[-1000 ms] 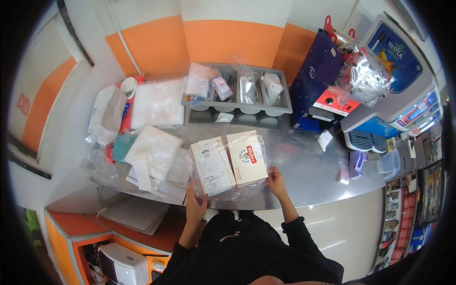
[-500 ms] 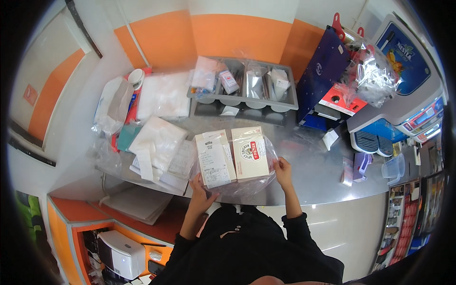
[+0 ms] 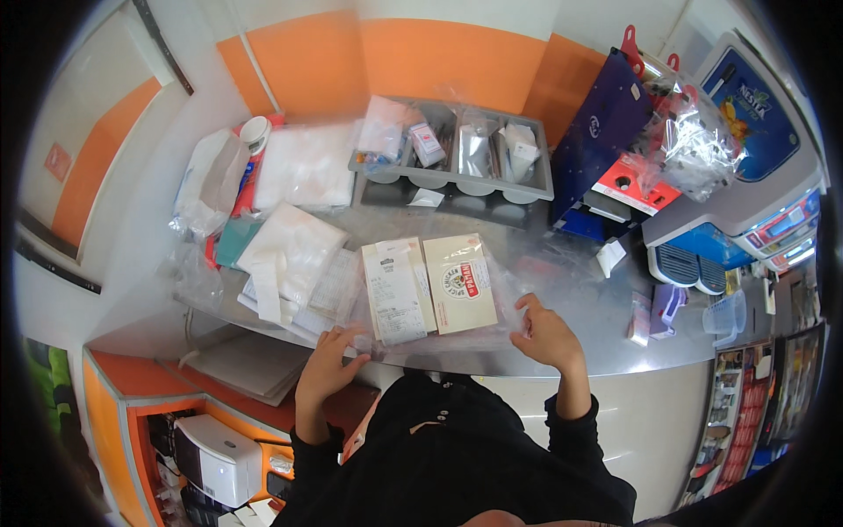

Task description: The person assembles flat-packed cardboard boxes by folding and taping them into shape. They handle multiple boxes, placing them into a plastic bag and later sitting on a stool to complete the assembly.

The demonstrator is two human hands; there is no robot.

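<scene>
Two cream cardboard food boxes lie side by side in a clear plastic bag (image 3: 417,344) on the steel counter. On the left box (image 3: 407,255) is a long printed receipt (image 3: 397,303); the right box (image 3: 461,312) bears a round emblem and a red label. My left hand (image 3: 327,367) is at the bag's near left edge, thumb and fingers apart. Beyond the bag's right edge, my right hand (image 3: 549,335) has its fingers loosely bent and the thumb spread away from them. Neither hand visibly grips anything, though the thin film is hard to see near the fingertips.
Stacks of clear plastic bags (image 3: 307,167) and paper slips (image 3: 268,290) lie to the left. A grey divided tray (image 3: 492,189) stands at the back. Toward the right are a dark blue dispenser (image 3: 601,132), a drink machine (image 3: 702,224) and a clear plastic basket (image 3: 724,316).
My hands have moved apart, away from the boxes, and their fingers have spread. The bag lies flatter and wider around the boxes, which have barely shifted.
</scene>
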